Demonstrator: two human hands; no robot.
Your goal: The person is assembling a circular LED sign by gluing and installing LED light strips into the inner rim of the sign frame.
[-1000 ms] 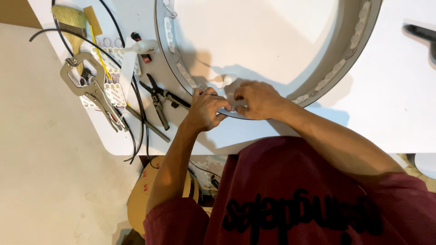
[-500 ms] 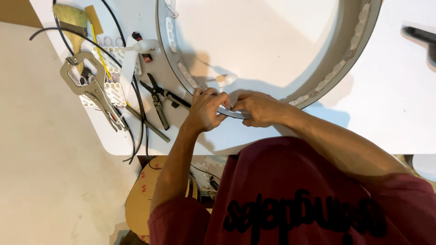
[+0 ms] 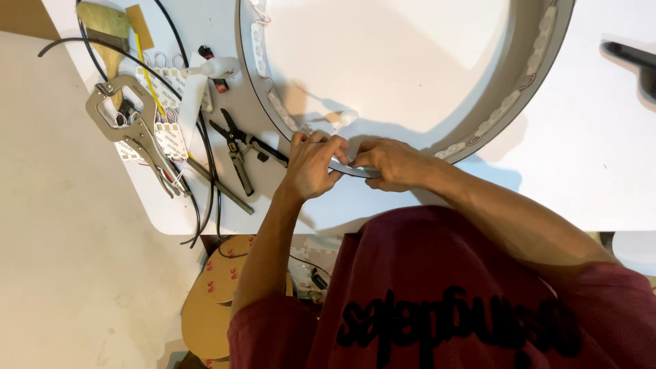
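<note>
A large round frame (image 3: 526,89) with a grey rim lies on the white table (image 3: 601,178); small white light modules (image 3: 283,113) line the inside of its wall. My left hand (image 3: 313,164) and my right hand (image 3: 391,162) meet at the near part of the rim (image 3: 355,171), fingers pinched on it and on a module there. What exactly sits between the fingertips is hidden by the hands.
Left of the frame lie black pliers (image 3: 239,147), a metal locking clamp (image 3: 133,130), black cables (image 3: 205,198), a strip of white modules (image 3: 167,137) and a brush (image 3: 102,20). A black tool (image 3: 632,58) lies at the far right. Cardboard discs (image 3: 219,294) sit below the table edge.
Both hands have stayed at the near rim. The fingers have shifted slightly, the right hand flattening along the rim and the left fingers closing toward it.
</note>
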